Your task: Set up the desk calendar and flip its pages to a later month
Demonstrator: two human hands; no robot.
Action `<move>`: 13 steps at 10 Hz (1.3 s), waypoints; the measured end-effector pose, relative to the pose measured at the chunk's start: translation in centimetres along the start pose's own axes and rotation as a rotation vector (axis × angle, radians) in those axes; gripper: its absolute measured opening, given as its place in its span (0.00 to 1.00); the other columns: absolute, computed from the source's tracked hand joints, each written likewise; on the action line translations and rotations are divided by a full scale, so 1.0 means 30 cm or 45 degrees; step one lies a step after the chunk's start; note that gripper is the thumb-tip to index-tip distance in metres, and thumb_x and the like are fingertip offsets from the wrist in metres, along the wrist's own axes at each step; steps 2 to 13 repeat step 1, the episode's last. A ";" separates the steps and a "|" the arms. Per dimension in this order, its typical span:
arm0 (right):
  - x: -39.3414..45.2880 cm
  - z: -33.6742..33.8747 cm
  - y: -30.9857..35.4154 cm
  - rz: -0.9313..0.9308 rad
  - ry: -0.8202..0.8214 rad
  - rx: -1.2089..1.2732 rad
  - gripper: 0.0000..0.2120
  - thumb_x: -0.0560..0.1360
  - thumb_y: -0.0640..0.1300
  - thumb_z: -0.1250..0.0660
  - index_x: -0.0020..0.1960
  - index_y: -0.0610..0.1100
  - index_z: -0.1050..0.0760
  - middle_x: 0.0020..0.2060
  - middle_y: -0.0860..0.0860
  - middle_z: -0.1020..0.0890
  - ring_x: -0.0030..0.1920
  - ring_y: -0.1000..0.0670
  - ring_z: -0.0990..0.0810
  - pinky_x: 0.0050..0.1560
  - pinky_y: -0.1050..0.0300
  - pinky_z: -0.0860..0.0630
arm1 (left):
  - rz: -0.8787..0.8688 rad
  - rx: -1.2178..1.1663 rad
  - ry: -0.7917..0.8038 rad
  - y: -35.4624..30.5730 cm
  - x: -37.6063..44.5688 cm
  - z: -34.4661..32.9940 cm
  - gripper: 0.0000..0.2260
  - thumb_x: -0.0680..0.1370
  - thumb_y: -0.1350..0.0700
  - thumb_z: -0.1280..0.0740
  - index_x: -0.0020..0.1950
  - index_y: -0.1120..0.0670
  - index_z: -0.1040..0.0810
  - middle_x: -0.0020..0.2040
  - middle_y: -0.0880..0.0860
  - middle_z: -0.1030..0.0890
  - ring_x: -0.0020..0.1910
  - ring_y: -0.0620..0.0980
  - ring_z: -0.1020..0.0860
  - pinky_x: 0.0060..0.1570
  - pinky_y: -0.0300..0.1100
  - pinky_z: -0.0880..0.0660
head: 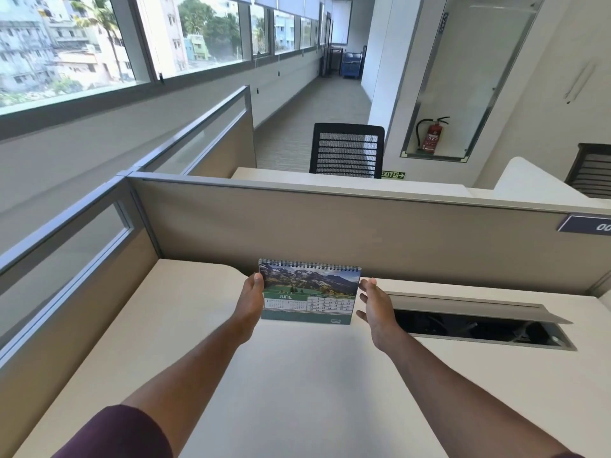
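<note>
Bare forearms over white desk (297,391), June calendar (309,292) upright, beige partition (330,226) behind.

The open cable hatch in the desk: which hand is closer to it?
Right. The right hand hovers just beside the hatch's near end, while the left hand is on the calendar's far side.

Glossy paper calendar (309,292), matt desk (297,375)

One desk calendar (309,292); two hands (253,300) (375,305); two mesh chairs (345,150) (591,170); one fire extinguisher (431,135).
</note>
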State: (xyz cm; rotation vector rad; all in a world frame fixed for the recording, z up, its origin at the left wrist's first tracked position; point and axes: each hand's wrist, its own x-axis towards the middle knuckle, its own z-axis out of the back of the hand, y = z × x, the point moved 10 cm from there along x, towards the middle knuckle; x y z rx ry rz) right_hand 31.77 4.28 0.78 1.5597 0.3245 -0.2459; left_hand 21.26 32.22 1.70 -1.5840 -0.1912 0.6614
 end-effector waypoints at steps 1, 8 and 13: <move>-0.036 0.022 0.013 0.011 -0.027 -0.093 0.21 0.84 0.55 0.45 0.62 0.41 0.23 0.69 0.37 0.25 0.69 0.36 0.26 0.68 0.36 0.28 | -0.026 0.057 0.035 0.015 -0.009 -0.001 0.20 0.84 0.43 0.51 0.70 0.52 0.32 0.71 0.51 0.29 0.68 0.51 0.31 0.65 0.49 0.36; -0.036 0.022 0.013 0.011 -0.027 -0.093 0.21 0.84 0.55 0.45 0.62 0.41 0.23 0.69 0.37 0.25 0.69 0.36 0.26 0.68 0.36 0.28 | -0.026 0.057 0.035 0.015 -0.009 -0.001 0.20 0.84 0.43 0.51 0.70 0.52 0.32 0.71 0.51 0.29 0.68 0.51 0.31 0.65 0.49 0.36; -0.036 0.022 0.013 0.011 -0.027 -0.093 0.21 0.84 0.55 0.45 0.62 0.41 0.23 0.69 0.37 0.25 0.69 0.36 0.26 0.68 0.36 0.28 | -0.026 0.057 0.035 0.015 -0.009 -0.001 0.20 0.84 0.43 0.51 0.70 0.52 0.32 0.71 0.51 0.29 0.68 0.51 0.31 0.65 0.49 0.36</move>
